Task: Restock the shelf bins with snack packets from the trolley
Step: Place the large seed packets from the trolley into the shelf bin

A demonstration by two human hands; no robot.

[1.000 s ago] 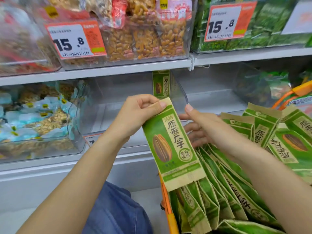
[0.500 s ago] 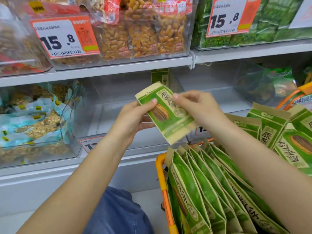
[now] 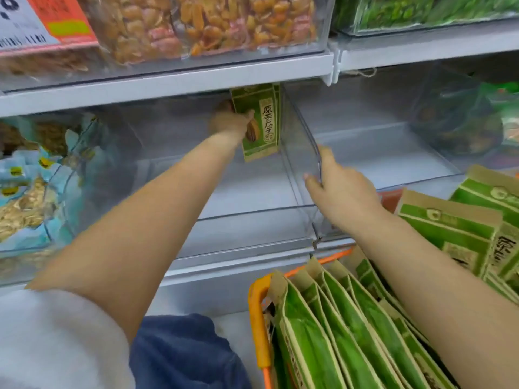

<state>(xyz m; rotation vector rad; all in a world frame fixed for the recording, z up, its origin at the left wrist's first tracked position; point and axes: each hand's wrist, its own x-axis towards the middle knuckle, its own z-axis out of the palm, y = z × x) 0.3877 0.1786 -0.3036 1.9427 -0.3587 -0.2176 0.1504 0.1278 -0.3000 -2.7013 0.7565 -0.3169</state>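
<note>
My left hand [image 3: 230, 123] reaches deep into a clear plastic shelf bin [image 3: 252, 220] and grips a green-and-tan seed packet [image 3: 262, 127], upright against the bin's back right corner. More packets seem to stand behind it. My right hand [image 3: 337, 189] rests on the top edge of the bin's right wall, fingers lightly curled over it. The orange trolley [image 3: 259, 318] at the lower right holds several more of the same green packets [image 3: 351, 332], standing in a row.
An upper shelf [image 3: 168, 82] carries bins of orange nut snacks [image 3: 213, 23] and green packs [image 3: 407, 12]. A bin of blue-wrapped snacks [image 3: 31, 186] sits at the left. Another clear bin [image 3: 393, 153] lies to the right. Stacked green packets [image 3: 463, 228] sit at right.
My left hand has carried the packet from in front of the bin to its back right corner. My right hand let go of the packet and moved onto the bin's right wall.
</note>
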